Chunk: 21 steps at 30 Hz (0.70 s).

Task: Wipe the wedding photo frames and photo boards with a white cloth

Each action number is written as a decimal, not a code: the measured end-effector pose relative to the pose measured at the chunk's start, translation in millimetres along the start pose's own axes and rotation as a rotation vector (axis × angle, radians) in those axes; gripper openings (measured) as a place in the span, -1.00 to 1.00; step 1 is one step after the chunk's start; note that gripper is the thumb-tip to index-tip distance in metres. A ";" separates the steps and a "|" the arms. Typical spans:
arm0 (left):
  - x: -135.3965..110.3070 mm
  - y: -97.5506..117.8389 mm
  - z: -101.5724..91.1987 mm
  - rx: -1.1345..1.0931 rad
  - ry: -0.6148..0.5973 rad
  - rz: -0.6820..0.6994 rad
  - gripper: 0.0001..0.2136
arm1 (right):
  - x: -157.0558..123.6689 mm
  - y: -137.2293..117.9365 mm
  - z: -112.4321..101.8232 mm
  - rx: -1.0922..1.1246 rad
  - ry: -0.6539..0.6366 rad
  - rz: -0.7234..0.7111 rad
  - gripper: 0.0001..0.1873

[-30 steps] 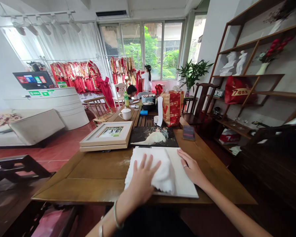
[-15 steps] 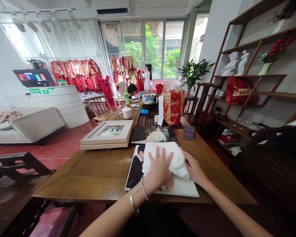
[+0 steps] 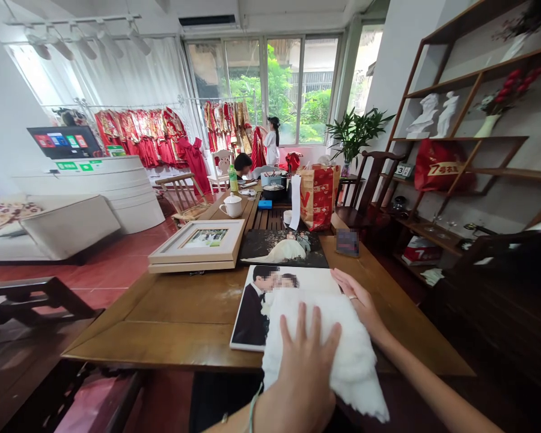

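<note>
My left hand (image 3: 304, 367) lies spread on a folded white cloth (image 3: 360, 373), fingers apart, pressing it flat. The cloth covers the near right part of a wedding photo panel (image 3: 247, 325) and hangs past the table's front edge. On the panel two people in wedding clothes show in part. At the panel's right edge rests my right hand (image 3: 356, 294), its fingers stretched out along the side. Just behind lies a darker photo panel (image 3: 284, 248) with a long white dress on it.
Framed pictures (image 3: 198, 243) lie stacked at the left of the wooden table (image 3: 162, 319). Farther back stand a white lidded cup (image 3: 231, 206), a green-capped bottle (image 3: 232, 179) and a red paper bag (image 3: 318, 198). A small dark block (image 3: 347, 242) sits at the right. Two people are at the far end.
My left hand has drawn the white cloth toward me, from the panel's middle to over its front edge. The pictured couple's upper part is now uncovered. My right hand stays at the edge.
</note>
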State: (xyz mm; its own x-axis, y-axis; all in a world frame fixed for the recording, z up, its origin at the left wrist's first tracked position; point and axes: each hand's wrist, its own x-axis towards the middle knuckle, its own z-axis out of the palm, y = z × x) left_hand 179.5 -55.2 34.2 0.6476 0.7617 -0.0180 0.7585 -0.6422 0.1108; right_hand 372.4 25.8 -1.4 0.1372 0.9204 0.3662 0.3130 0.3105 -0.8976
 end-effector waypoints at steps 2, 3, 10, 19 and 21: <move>12.6 -3.1 -14.0 0.030 0.019 -0.036 -0.17 | -0.2 0.2 0.6 -0.009 0.000 0.003 -0.52; 21.5 -5.4 -21.0 0.051 0.027 -0.064 -0.20 | -0.4 0.4 0.9 -0.018 0.004 0.004 -0.52; 74.0 -18.5 -36.8 0.117 0.082 -0.223 -0.36 | -2.1 -2.7 4.6 -0.053 0.021 -0.028 -0.51; -0.6 -1.0 -9.9 -0.001 -0.017 -0.052 -0.23 | 0.6 3.2 5.8 -0.121 0.002 0.028 -0.46; -18.9 -5.0 -8.2 -0.064 -0.088 0.012 -0.15 | 1.5 6.1 6.7 -0.141 -0.001 0.024 -0.49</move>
State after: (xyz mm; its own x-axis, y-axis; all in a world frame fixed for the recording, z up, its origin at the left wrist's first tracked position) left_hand 162.8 -65.7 42.2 0.6627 0.7417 -0.1034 0.7462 -0.6424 0.1745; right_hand 368.1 30.7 -8.0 0.1455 0.9272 0.3453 0.4386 0.2524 -0.8625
